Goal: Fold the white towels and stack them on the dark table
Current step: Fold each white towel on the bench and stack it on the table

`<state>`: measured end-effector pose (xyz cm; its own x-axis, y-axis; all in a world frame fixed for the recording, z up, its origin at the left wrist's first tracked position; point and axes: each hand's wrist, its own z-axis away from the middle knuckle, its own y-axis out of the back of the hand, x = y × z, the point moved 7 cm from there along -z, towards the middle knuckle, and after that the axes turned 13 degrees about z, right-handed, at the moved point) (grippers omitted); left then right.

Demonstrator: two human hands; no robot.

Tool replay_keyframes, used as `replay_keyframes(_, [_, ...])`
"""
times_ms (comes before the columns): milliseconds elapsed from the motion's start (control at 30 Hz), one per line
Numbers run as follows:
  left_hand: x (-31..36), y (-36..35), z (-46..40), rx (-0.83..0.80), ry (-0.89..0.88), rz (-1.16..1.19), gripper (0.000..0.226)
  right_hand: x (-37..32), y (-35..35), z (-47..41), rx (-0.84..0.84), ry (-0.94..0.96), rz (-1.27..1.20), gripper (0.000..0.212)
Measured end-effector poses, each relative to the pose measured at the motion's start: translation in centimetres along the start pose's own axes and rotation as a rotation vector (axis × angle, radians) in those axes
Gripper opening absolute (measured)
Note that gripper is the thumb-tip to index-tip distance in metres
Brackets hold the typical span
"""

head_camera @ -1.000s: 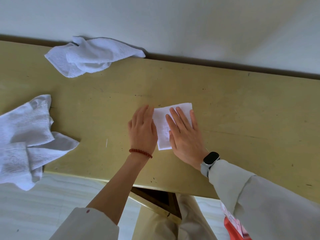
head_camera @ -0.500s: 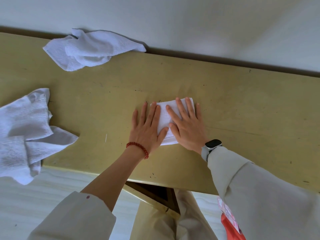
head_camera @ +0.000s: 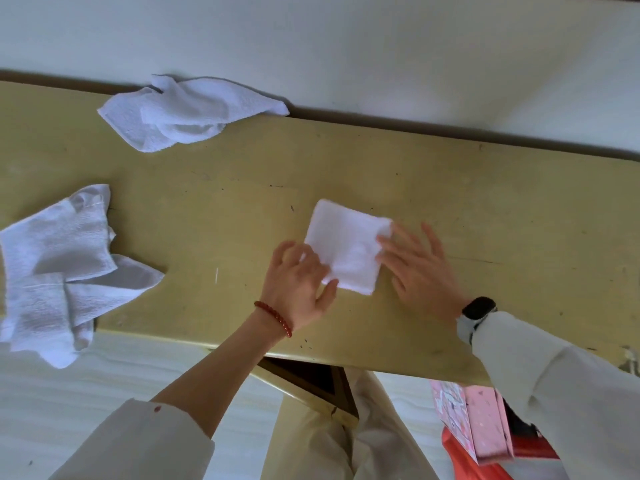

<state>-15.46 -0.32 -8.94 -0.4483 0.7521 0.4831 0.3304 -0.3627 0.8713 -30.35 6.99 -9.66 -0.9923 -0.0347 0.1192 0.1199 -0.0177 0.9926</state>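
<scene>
- White folded towel, a small neat square, lying flat near the middle of the yellowish counter, closer to the near edge.
- Left hand at the towel's lower-left corner: thumb on the near edge, fingers bent at the left side. Blurry, so can't really say if pinching or just pressing.
- Right hand flat on the counter, fingers straight and spread, fingertips touching the towel's right edge, gripping nothing.
- Red bead bracelet on the left wrist, dark smartwatch on the right. Watch screen black, nothing readable.
- Two more white towels, both unfolded: crumpled towel at the far edge against the pale wall, and rumpled towel at the left, draped over the near edge and cut off by the frame.
- Pink box on something red below the counter at lower right, half hidden by the sleeve. Some print on it, way too smeared to read.
- No legible brands or writing anywhere.
</scene>
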Motion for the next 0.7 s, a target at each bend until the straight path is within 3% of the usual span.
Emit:
replay_keyframes(100, [3.3,-1.8,0.5,-0.098,-0.114,0.111,0.024,3.0,0.6,-1.8,-0.048,-0.219,-0.051,0.034])
replay_keyframes(167, [4.0,-2.1,0.1,-0.083,-0.106,0.174,0.023,3.8,1.2,-2.3,0.011,-0.326,-0.149,0.027])
replay_keyframes(333, [-0.2,-0.3,-3.1,0.081,0.219,0.19,0.03,0.7,0.2,-1.7,0.025,-0.391,-0.393,0.016])
replay_keyframes(433, [-1.6,-0.3,-4.7,0.009,0.287,0.299,0.031,0.2,-0.9,-0.9,0.023,-0.54,-0.395,0.01])
replay_keyframes(533, [-1.2,-0.7,-6.7,-0.074,0.14,0.305,0.039,0.3,-1.0,-1.1,0.06,-0.661,-0.388,0.004])
replay_keyframes(700, [-0.7,-1.8,-8.2,-0.14,-0.107,0.207,0.027,0.0,-1.4,-1.4,0.124,-0.651,-0.344,0.006])
